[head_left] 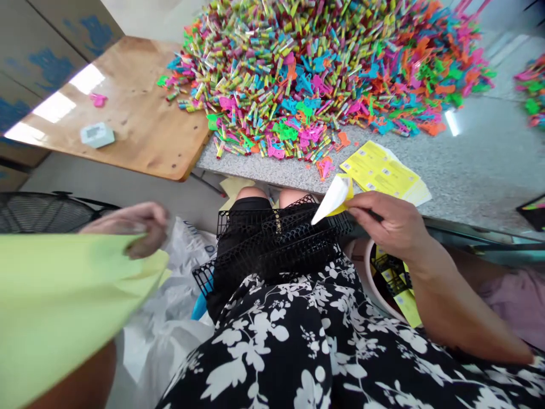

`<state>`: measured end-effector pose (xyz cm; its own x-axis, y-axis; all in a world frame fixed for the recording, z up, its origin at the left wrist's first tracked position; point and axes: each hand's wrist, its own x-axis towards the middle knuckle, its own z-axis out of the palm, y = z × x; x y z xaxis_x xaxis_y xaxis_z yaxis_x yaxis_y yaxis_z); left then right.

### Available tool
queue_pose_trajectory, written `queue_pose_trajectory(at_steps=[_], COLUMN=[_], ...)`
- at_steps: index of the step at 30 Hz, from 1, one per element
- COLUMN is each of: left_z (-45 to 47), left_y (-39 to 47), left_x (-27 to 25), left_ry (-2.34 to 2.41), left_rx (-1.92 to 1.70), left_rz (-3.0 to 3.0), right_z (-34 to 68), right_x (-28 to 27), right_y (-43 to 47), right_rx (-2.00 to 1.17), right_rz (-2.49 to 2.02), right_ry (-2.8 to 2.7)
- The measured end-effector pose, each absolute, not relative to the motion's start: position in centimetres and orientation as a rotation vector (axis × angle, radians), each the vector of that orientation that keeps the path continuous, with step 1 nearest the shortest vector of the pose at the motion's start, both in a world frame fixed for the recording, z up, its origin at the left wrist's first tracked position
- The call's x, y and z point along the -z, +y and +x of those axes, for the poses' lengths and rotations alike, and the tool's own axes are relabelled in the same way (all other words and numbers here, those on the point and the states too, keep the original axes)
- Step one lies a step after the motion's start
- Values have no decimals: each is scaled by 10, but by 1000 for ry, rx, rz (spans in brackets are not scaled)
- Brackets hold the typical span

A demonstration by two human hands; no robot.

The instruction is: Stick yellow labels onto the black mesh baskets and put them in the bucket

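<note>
My right hand (389,221) pinches a curled label (334,199), yellow on one face and white on the other, just off the front edge of the stone-topped table. Beside it lies a stack of yellow printed labels (383,170). My left hand (142,227), blurred by motion, is closed on a large pale yellow-green sheet (63,301), which covers my left forearm. Across my lap rest several black plastic grid strips (293,238), apart from both hands.
A large heap of colourful small plastic toys and tubes (272,74) covers the table (464,165). On the wooden table (140,125) sit a white box (97,135) and a pink piece (98,100). A bin (368,278) stands right, a fan (51,213) left, white sacks (157,324) below.
</note>
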<state>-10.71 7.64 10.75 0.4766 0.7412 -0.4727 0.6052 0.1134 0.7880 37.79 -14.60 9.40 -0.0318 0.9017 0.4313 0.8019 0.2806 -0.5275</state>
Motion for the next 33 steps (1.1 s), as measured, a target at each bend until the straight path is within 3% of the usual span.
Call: queue_pose_trajectory(at_steps=[2, 5, 10, 16, 21, 27, 33], left_z=[-75, -16, 37, 47, 49, 43, 30], left_y=[52, 8, -39, -53, -51, -52, -37], left_x=[-111, -111, -96, -76, -72, -70, -101], left_ry=[956, 866, 1125, 1080, 1069, 1011, 718], left_rx=[293, 479, 413, 372, 333, 320, 339], left_rz=[1581, 2001, 2524, 2643, 2585, 2605, 2573], right_z=[376, 372, 364, 351, 343, 346, 351], right_x=[-89, -69, -15, 21, 22, 2, -3], right_y=[-149, -151, -143, -135, -133, -137, -137], right_rx=[-163, -155, -255, -334, -591, -683, -789], right_rz=[-1505, -1610, -1646, -1576, -1300, -1173, -1123], right_ry=[-1895, -1691, -1089, -815, -478, -328, -239])
